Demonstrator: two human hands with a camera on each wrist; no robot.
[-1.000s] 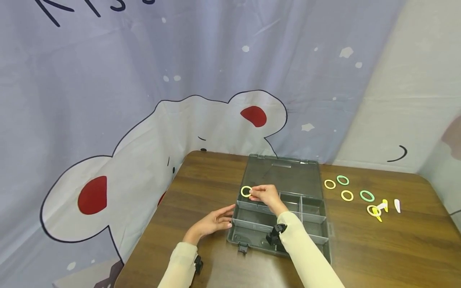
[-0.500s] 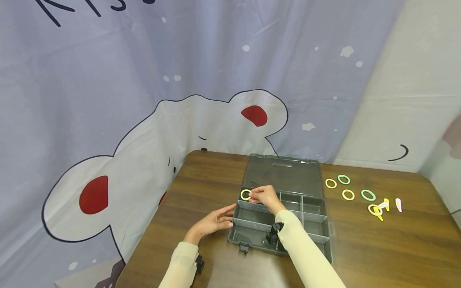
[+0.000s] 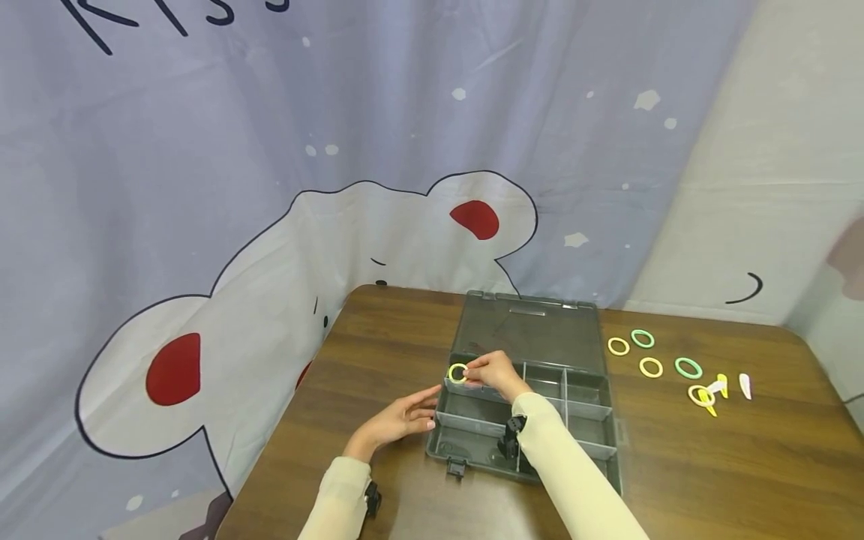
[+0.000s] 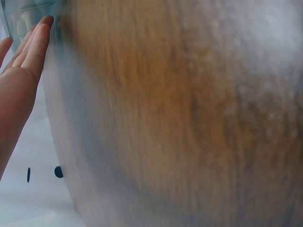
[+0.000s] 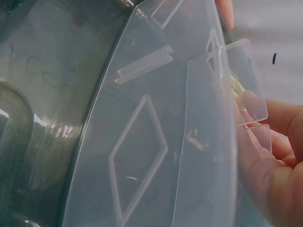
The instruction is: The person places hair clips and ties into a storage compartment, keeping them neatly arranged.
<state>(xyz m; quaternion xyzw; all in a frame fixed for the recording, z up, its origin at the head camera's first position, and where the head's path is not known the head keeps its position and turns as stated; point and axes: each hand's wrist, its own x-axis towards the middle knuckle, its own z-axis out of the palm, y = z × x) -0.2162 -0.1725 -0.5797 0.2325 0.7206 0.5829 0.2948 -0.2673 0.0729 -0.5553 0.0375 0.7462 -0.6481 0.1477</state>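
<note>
Between thumb and fingers, my right hand point(image 3: 495, 372) pinches a yellow ring point(image 3: 452, 377) over the back left compartment of a grey see-through divided box point(image 3: 472, 426). In the right wrist view, clear dividers point(image 5: 137, 156) partly cover the ring point(image 5: 236, 86) and the fingers. My left hand point(image 3: 400, 420) lies against the box's left side, its fingers fairly straight. The left wrist view has that hand point(image 4: 23, 71) at the edge of the frame, near the box's corner point(image 4: 33, 16).
The box's lid point(image 3: 529, 330) lies folded back behind it. To the right on the wooden table point(image 3: 675, 472) are yellow rings point(image 3: 651, 367), green rings point(image 3: 688, 367), and small yellow and white clip-like pieces point(image 3: 745, 385). A printed curtain point(image 3: 378, 112) hangs behind the table.
My right hand has lowered the yellow ring from above the lid's front edge towards the back left compartment. The left hand has stayed at the box's side.
</note>
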